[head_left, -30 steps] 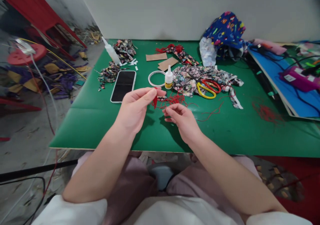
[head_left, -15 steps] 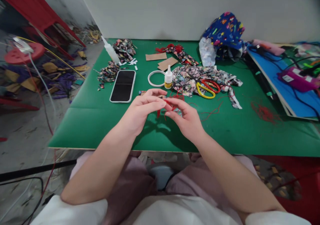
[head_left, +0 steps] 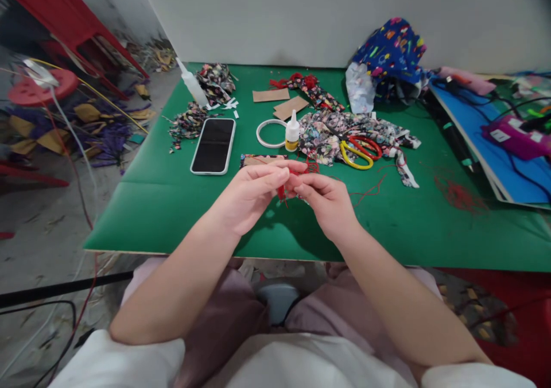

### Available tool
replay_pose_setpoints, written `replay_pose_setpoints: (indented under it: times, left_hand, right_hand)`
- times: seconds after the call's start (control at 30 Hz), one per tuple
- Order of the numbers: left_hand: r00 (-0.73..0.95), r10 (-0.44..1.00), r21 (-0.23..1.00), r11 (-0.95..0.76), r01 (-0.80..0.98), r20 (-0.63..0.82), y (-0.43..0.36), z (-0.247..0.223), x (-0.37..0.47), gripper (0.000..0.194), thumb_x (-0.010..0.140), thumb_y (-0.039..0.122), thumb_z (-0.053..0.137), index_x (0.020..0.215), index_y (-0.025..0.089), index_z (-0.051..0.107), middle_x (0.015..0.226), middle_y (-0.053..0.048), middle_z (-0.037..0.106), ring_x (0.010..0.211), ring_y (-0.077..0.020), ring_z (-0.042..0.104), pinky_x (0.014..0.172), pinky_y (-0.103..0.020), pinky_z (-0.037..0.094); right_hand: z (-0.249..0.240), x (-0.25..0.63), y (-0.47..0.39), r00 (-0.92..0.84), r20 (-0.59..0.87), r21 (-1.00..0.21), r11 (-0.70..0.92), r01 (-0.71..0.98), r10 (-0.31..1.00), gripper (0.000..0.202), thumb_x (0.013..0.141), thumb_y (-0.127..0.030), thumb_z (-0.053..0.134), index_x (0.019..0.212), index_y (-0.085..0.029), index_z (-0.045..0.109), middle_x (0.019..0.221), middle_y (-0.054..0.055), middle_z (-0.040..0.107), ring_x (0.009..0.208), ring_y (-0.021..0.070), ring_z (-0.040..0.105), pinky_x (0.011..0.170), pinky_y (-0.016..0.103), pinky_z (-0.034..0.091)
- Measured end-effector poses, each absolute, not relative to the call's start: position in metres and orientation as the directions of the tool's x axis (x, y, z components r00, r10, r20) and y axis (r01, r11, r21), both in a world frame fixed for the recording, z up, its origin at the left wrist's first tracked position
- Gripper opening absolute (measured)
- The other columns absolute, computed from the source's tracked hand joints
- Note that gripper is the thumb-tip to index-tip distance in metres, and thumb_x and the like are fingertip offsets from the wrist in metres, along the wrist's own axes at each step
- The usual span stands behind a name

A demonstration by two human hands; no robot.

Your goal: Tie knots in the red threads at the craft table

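Above the front middle of the table, my left hand (head_left: 257,196) and my right hand (head_left: 330,203) meet at the fingertips. Both pinch a small bundle of red thread (head_left: 281,193), and a short end dangles below my left fingers. Its exact shape is hidden by the fingers. Just behind my left hand lies a cardboard piece edged with floral fabric (head_left: 252,160), partly covered. Beyond my hands stand a small glue bottle (head_left: 292,135) and a white ring (head_left: 259,136). Scissors (head_left: 360,157) with yellow and red handles rest on crumpled floral fabric (head_left: 318,138).
A phone (head_left: 213,147) lies left of my hands, near fabric scraps (head_left: 188,125) and a tall white bottle (head_left: 193,87). Brown card pieces (head_left: 271,95) are farther back. To the right are loose red threads (head_left: 460,194), a blue folder (head_left: 499,158) and a patterned blue cloth (head_left: 390,55).
My hands have shifted slightly right with the red thread. My right fingers have closed into a tighter pinch. More of the fabric-edged cardboard shows behind my left hand.
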State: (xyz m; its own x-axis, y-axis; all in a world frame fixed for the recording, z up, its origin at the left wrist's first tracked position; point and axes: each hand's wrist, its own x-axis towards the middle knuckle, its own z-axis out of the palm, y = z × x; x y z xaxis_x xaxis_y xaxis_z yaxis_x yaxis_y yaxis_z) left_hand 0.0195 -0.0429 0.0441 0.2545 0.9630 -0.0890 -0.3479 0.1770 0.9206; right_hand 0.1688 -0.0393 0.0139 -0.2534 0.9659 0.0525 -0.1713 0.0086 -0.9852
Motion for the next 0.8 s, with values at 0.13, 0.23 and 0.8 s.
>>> replay_pose_setpoints:
  times: [0.13,0.23,0.8]
  left_hand:
    - [0.216,0.966,0.884,0.22,-0.413,-0.139,-0.043,0.038,0.026,0.019,0.066,0.04,0.073,0.069,0.021,0.073,0.081,-0.004,0.071,0.095,-0.0215,0.062,0.081,-0.031,0.049]
    - [0.167,0.968,0.873,0.242,-0.423,-0.187,-0.043,0.037,0.029,0.021,0.064,0.041,0.074,0.069,0.021,0.072,0.08,-0.003,0.071,0.084,-0.0193,0.064,0.066,-0.027,0.05]
    - [-0.048,0.993,0.915,0.079,-0.397,-0.107,-0.042,0.026,0.046,0.013,0.066,0.032,0.073,0.072,0.02,0.073,0.078,-0.001,0.071,0.085,-0.016,0.064,0.08,-0.028,0.047]
  right_hand:
    - [0.011,0.165,-0.04,-0.268,0.039,-0.979,-0.016,-0.203,0.963,0.01,0.075,-0.031,0.064,0.081,-0.025,0.069,0.083,-0.003,0.068,0.082,0.0129,0.06,0.081,0.029,0.047]
    - [0.008,0.16,-0.042,-0.299,-0.012,-0.971,-0.083,-0.225,0.954,0.01,0.074,-0.032,0.064,0.075,-0.023,0.067,0.071,-0.004,0.064,0.069,0.0103,0.057,0.071,0.026,0.047]
    - [0.01,0.161,-0.04,-0.181,0.145,-0.976,0.171,0.135,0.973,0.014,0.072,-0.032,0.067,0.084,-0.025,0.068,0.085,0.0,0.066,0.081,0.0161,0.057,0.079,0.032,0.043]
